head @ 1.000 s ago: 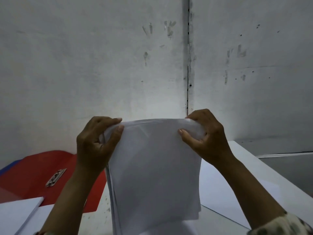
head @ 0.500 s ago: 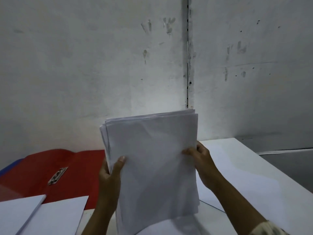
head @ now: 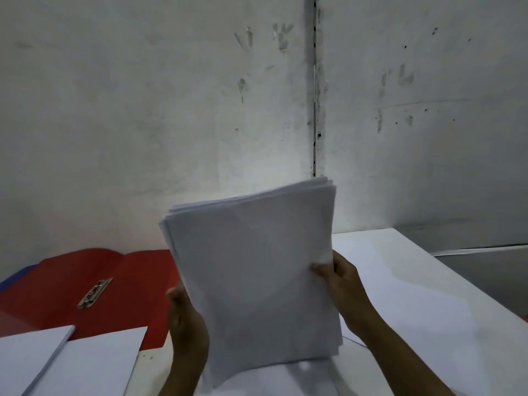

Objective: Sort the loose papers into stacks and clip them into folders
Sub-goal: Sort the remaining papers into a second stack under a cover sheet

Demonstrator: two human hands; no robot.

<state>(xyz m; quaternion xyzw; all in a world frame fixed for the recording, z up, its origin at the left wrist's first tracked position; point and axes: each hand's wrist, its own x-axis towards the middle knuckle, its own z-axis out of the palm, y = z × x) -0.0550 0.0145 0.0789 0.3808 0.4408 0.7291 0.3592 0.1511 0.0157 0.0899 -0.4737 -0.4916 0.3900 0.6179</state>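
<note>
- White paper stack (head: 251,270) upright above table (head: 428,295), gripped at side edges by left hand (head: 185,318) and right hand (head: 340,278), likely for squaring edges.
- Red folder (head: 57,284) open at left, metal clip (head: 95,292) exposed, ready for filing.

The sheaf of white papers (head: 257,275), a second ago gripped at its top edge by both hands, now stands upright and tilts to the right. The right hand (head: 338,277) has slid down to pinch the right edge at mid-height, thumb on the front sheet. The left hand (head: 185,318) has dropped lower along the left edge, its thumb off the front.
</note>
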